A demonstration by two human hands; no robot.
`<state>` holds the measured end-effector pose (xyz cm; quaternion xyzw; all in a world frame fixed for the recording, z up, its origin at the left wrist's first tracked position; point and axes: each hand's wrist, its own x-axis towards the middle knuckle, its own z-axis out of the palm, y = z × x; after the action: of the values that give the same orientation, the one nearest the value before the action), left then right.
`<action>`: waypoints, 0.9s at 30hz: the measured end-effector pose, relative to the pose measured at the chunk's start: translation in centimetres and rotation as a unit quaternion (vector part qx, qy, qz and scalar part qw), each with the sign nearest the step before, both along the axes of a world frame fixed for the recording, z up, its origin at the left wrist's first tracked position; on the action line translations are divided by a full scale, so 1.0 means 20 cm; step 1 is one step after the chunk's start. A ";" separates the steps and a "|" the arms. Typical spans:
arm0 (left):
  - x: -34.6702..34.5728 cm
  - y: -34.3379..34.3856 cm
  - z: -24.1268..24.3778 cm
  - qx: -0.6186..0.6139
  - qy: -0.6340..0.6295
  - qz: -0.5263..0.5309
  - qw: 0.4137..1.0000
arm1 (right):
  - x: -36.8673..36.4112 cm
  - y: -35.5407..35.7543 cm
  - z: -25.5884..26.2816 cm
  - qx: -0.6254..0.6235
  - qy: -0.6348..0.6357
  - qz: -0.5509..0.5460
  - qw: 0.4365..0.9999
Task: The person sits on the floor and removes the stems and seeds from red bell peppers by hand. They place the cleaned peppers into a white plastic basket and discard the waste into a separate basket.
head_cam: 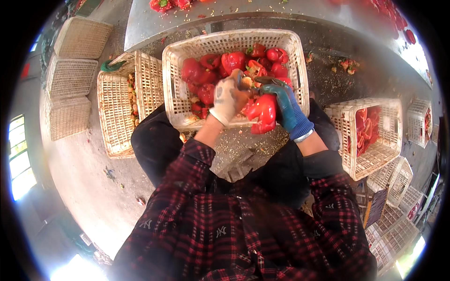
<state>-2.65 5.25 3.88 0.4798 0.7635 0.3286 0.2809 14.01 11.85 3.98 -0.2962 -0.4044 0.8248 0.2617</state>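
Note:
Before me a white plastic crate (168, 80) holds several red bell peppers (233, 60), some cut or torn open. My right hand (285, 102), in a blue knit glove with a teal coating, grips an opened red bell pepper (263, 110) over the crate's near rim. Close beside it is my left hand (226, 96) in a stained white glove, its fingers curled inward. A pale yellow pepper core (247, 83) shows between the two hands. The left fingertips are partly hidden, so whether they grip this core is unclear.
At my left stand crates (149, 80) with pepper scraps (133, 100), and a stack of crates (72, 77). To the right a crate (383, 137) holds red pepper pieces (367, 128). Ahead is a metal table (239, 10). Seeds litter the floor (253, 144) between my knees.

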 end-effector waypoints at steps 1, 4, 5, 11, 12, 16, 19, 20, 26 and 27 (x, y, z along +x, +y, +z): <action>-0.06 -0.01 -0.01 -0.049 -0.004 -0.020 0.999 | 0.00 -0.01 0.02 -0.006 0.070 -0.010 0.997; -0.14 -0.08 -0.03 -0.049 0.233 -0.007 0.971 | 0.01 0.01 -0.05 -0.063 0.157 -0.071 0.983; -0.14 -0.10 -0.06 0.008 0.259 0.008 0.966 | 0.05 0.05 -0.11 -0.085 0.128 -0.065 0.986; 0.11 -0.12 0.08 0.156 -0.080 -0.127 0.976 | 0.00 0.09 -0.08 -0.091 0.095 0.020 0.991; 0.13 -0.09 0.12 0.103 -0.086 -0.144 0.980 | -0.02 0.08 -0.04 -0.083 0.084 0.015 0.993; 0.14 -0.01 0.10 0.014 -0.086 -0.100 0.991 | 0.00 0.07 0.02 -0.160 0.084 0.009 0.983; 0.12 0.02 -0.09 0.012 -0.072 -0.020 0.997 | -0.05 0.00 0.05 -0.219 0.088 -0.051 0.970; 0.12 0.03 -0.13 0.030 -0.068 0.009 0.997 | -0.07 0.01 0.07 -0.283 0.117 -0.041 0.951; 0.10 -0.03 -0.03 0.142 -0.008 -0.199 0.970 | 0.02 0.05 -0.02 -0.290 0.081 -0.030 0.953; 0.11 -0.01 0.00 0.105 0.031 -0.199 0.974 | 0.03 0.05 0.00 -0.324 0.067 -0.037 0.943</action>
<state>-0.40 5.03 3.85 0.6588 0.6220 0.3297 0.2652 14.59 12.84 3.96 -0.3237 -0.0851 0.9190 0.2083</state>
